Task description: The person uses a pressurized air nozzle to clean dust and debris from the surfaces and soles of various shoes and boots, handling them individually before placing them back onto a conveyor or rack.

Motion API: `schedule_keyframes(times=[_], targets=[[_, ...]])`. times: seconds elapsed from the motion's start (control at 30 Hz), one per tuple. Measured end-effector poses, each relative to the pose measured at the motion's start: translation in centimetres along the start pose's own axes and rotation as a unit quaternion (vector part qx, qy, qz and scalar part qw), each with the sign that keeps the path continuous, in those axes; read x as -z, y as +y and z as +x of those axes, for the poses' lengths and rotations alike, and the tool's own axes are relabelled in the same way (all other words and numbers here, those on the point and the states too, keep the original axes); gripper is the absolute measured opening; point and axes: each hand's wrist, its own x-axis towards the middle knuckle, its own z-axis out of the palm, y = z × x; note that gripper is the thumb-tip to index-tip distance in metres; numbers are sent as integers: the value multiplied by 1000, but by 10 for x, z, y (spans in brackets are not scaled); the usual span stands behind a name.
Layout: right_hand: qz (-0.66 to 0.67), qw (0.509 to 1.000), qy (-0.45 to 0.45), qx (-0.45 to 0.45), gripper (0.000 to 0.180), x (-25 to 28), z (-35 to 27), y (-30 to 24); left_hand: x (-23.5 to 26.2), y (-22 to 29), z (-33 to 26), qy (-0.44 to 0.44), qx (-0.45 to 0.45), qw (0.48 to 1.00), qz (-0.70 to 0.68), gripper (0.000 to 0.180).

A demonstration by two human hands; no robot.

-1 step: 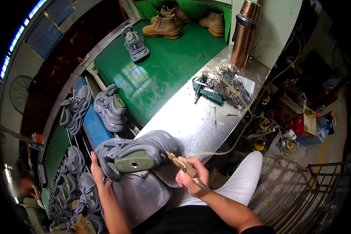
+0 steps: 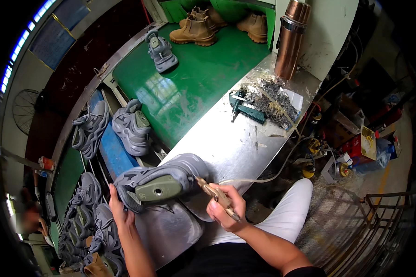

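A grey sneaker point(image 2: 185, 165) with an olive-green last point(image 2: 164, 188) in its opening lies sideways in front of me. My left hand point(image 2: 121, 208) grips it at its left end, some fingers hidden behind it. My right hand point(image 2: 229, 208) is closed around a tan, pen-shaped tool point(image 2: 220, 197) linked to a thin clear hose point(image 2: 259, 180). The tool's narrow tip is close to the sneaker's collar at the right end; whether it touches I cannot tell. Under the sneaker is a bare metal plate point(image 2: 171, 235).
A metal-topped ledge point(image 2: 226, 152) carries a dark green-handled tool point(image 2: 249, 114), grey scraps point(image 2: 277, 101) and a copper flask point(image 2: 291, 46). Beyond, a green surface point(image 2: 194, 78) holds another sneaker point(image 2: 161, 54) and tan boots point(image 2: 194, 32). More sneakers point(image 2: 85, 191) line the left; a wire rack point(image 2: 383, 221) stands right.
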Motion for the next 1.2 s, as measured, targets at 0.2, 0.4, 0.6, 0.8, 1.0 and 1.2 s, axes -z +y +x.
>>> schedule_keyframes(times=[0.2, 0.4, 0.6, 0.8, 1.0, 1.2], targets=[[-58, 998, 0, 3, 36, -16, 15, 11, 39, 14, -74, 24, 85, 994, 67, 37], [-106, 994, 11, 25, 38, -23, 5, 6, 63, 11, -139, 15, 202, 969, 143, 39], [-147, 989, -2, 14, 40, -19, -10, 7, 37, 10, -163, -27, 268, 946, 182, 55], [-174, 984, -12, 29, 41, -20, -13, 8, 25, 3, -171, -66, 324, 932, 147, 56], [-170, 983, -21, 59, 41, -22, -21, 12, 8, -1, -171, -152, 367, 910, 116, 65], [-165, 985, -36, 23, 40, -18, -31, 6, 0, -7, -173, -167, 369, 909, 101, 69]])
